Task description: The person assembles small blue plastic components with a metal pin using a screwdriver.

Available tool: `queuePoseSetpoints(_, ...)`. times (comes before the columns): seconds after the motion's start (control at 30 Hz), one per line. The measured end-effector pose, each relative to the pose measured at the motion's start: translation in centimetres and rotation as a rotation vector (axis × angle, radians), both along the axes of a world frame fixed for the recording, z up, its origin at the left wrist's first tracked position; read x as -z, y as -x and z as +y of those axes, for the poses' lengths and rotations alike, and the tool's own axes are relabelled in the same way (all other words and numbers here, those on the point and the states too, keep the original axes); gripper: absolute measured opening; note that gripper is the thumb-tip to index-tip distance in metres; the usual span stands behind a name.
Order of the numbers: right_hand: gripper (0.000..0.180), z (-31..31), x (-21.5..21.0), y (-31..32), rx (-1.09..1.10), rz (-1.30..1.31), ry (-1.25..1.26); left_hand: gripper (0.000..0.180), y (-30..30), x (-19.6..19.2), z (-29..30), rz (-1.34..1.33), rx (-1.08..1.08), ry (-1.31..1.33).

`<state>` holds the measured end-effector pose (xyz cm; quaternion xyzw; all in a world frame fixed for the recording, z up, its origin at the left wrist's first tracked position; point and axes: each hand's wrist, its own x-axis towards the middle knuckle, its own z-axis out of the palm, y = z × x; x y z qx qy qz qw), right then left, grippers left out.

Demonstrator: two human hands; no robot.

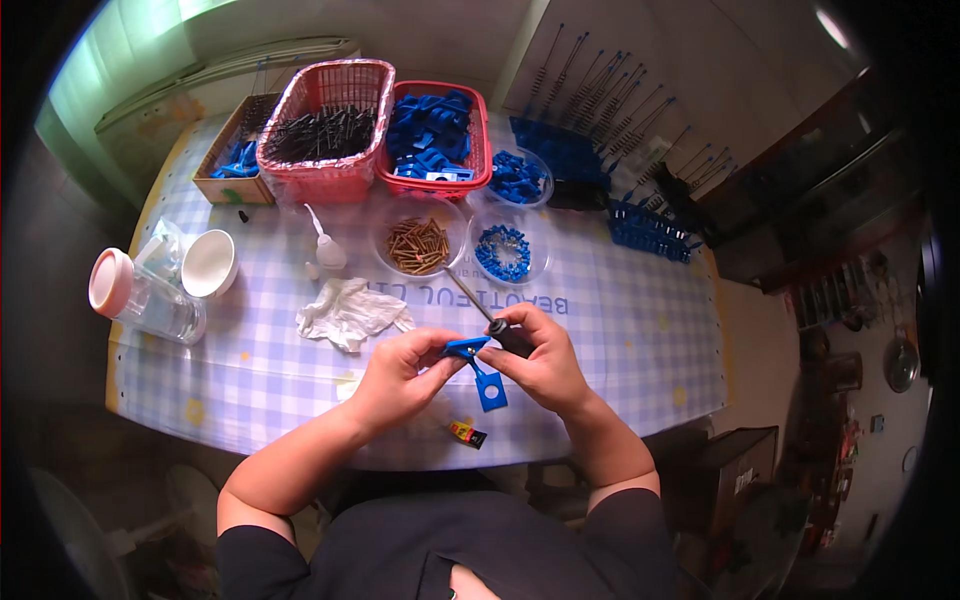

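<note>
Blue plastic piece (pixel 483 372) pinched between both hands.

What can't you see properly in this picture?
- Head view: where the screwdriver tip ends; the thin shaft is too small against the checked cloth.
- Head view: the joint on the blue plastic part; the left hand and right hand cover it.
- Head view: the small tube near the table edge; too small.
</note>
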<state>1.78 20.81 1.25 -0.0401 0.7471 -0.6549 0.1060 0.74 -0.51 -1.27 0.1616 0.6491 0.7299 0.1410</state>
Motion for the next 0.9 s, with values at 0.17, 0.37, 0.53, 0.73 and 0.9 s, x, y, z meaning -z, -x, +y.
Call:
queuePoseSetpoints(0.17,0.025,-0.2,0.1,-0.2,-0.009,0.058,-0.025,0.026,-0.1,-0.1,0.2,0.013,0.034,0.005)
queuePoseSetpoints(0.37,0.014,-0.2,-0.6,0.1,-0.041,0.18,-0.15,0.025,-0.1,-0.4,-0.1,0.034,0.062,0.049)
queuePoseSetpoints(0.53,0.015,-0.1,-0.5,0.1,-0.067,0.184,-0.157,0.025,-0.1,-0.1,0.0,-0.025,0.076,0.039)
queuePoseSetpoints(0.73,0.016,-0.1,-0.8,0.1,-0.08,0.188,-0.194,0.025,-0.1,-0.1,0.0,-0.058,0.091,0.035)
queuePoseSetpoints(0.9,0.016,-0.1,-0.8,0.1,-0.083,0.187,-0.194,0.025,-0.2,0.0,0.0,-0.059,0.092,0.028)
